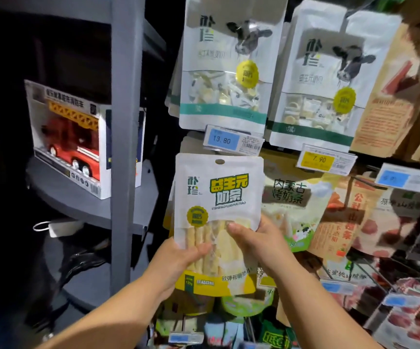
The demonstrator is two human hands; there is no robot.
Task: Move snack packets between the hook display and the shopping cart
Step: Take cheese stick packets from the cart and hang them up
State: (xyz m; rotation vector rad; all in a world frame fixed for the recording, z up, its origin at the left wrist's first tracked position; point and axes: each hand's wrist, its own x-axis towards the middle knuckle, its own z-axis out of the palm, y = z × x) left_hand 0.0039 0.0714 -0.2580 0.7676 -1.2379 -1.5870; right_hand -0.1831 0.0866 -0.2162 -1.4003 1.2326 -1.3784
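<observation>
My left hand and right hand both grasping white snack packet, thumbs in front, blue price tag above my grip

Head-worn wide-angle camera, facing hook display, close up.

Over on the left, a boxed red toy fire truck sits on a grey shelf, yellow ladder along its top, the box turned at an angle. A grey upright post stands in front, covering the box's right edge. A second box peeks out just behind the post. Below the shelf's edge, there's a white power strip with a looped white cord. Further right, a blue price tag reads 13.80, and a yellow price tag reads 7.90.
</observation>
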